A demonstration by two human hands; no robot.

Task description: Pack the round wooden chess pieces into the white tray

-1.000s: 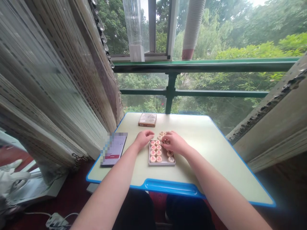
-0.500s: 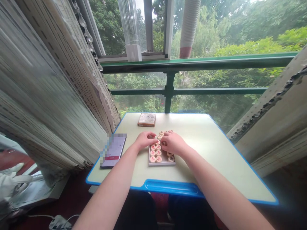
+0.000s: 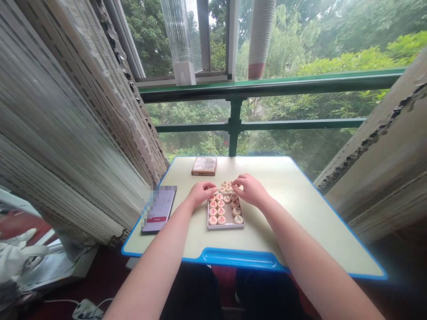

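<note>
A shallow, light-coloured tray holds round xiangqi pieces. Red-lettered discs fill two columns at its left, and dark-lettered discs line the right side, with a bare strip between them. Just beyond the far edge lie several loose xiangqi pieces. My right hand is at the right of these loose pieces, its thumb and fingertips apart beside the nearest ones. Close to the tray's far left corner, my left hand rests with fingers curved and thumb apart; I see no piece in it.
A flat decorated box lies at the table's back left. A dark-edged tablet or phone, partly pixelated, lies at the left edge. The pale table has a blue rim and a blue front groove. Green railing stands behind.
My right hand has moved from over the tray up and away to the loose pieces, uncovering dark-lettered pieces in the tray's right column. My left hand stays near the far left corner.
</note>
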